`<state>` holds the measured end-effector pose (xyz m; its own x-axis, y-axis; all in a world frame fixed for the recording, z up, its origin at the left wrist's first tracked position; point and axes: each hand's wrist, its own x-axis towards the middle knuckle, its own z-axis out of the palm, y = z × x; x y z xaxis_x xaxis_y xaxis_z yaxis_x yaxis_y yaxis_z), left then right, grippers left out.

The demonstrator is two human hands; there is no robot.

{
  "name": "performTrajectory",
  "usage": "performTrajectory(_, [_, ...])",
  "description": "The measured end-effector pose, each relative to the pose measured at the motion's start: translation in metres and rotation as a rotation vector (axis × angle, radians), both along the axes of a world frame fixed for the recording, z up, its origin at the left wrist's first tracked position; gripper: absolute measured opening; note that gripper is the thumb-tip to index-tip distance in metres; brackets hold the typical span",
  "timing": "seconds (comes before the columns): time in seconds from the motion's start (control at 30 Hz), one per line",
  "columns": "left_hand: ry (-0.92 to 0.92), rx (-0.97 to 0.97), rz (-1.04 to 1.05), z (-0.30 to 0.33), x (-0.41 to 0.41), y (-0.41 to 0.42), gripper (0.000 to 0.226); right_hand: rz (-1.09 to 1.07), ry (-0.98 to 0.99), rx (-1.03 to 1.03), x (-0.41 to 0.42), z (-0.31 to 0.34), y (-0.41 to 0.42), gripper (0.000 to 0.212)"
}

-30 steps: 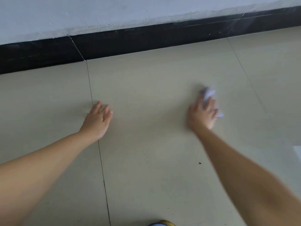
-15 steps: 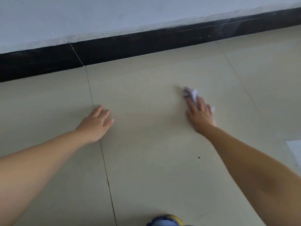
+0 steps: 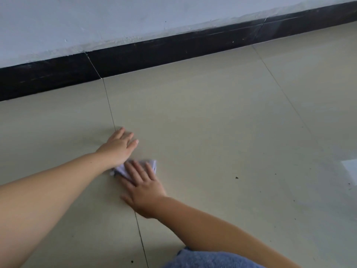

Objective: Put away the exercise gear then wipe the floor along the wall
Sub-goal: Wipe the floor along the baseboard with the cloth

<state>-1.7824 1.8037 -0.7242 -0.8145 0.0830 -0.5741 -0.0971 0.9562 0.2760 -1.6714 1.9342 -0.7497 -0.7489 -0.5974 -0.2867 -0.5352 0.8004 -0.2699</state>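
A small pale lavender cloth (image 3: pixel 121 169) lies crumpled on the beige tiled floor (image 3: pixel 212 132), close to a dark grout line. My right hand (image 3: pixel 143 186) presses flat on the cloth with fingers spread and straight. My left hand (image 3: pixel 119 146) rests palm down on the floor just beyond the cloth, its wrist touching the cloth's far edge. The wall (image 3: pixel 116 20) with its black skirting (image 3: pixel 173 49) runs across the top of the view.
A blue towelling fabric (image 3: pixel 208 260) shows at the bottom edge. A few dark specks (image 3: pixel 236 177) lie on the tile to the right. A white patch (image 3: pixel 350 171) sits at the right edge.
My right hand has swept the cloth left and nearer, from the tile's middle to the grout line beside my left hand. The left hand has stayed planted.
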Motion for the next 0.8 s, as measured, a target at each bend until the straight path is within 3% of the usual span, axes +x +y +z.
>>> performTrajectory(0.1, [-0.013,-0.019,-0.032,0.004,0.005,0.001,0.058,0.252,0.075,-0.042,-0.015,-0.004,0.055,0.054])
performTrajectory(0.17, [-0.003,-0.046,-0.064,0.0,0.006,-0.001,0.059,0.118,0.127,-0.015,-0.036,-0.012,0.126,0.051])
performTrajectory(0.27, [0.032,-0.094,-0.085,-0.005,0.01,-0.001,0.06,-0.339,0.179,0.018,-0.061,-0.004,0.242,0.053])
performTrajectory(0.33, [0.045,-0.121,-0.067,-0.006,0.013,0.003,0.061,-0.796,0.103,0.051,-0.068,0.007,0.298,0.054])
performTrajectory(0.4, [0.054,-0.148,-0.045,-0.004,0.014,0.01,0.06,-1.248,0.029,0.076,-0.074,0.012,0.31,0.053])
performTrajectory(0.47, [0.083,-0.167,-0.004,-0.002,0.014,0.018,0.059,-1.422,0.024,0.105,-0.077,0.007,0.27,0.053])
performTrajectory(0.53, [0.128,-0.174,0.049,-0.002,0.014,0.028,0.058,-1.249,0.068,0.042,-0.063,-0.007,0.2,0.056])
performTrajectory(0.67, [0.186,-0.166,0.085,-0.003,0.01,0.059,0.056,-0.426,0.166,-0.017,0.004,-0.013,0.059,0.058])
performTrajectory(0.73, [0.206,-0.129,0.036,-0.001,0.004,0.079,0.056,0.023,0.077,0.056,0.017,-0.008,0.05,0.057])
performTrajectory(0.8, [0.189,-0.092,-0.006,0.002,-0.003,0.099,0.056,0.301,0.083,0.024,0.005,-0.01,0.087,0.055])
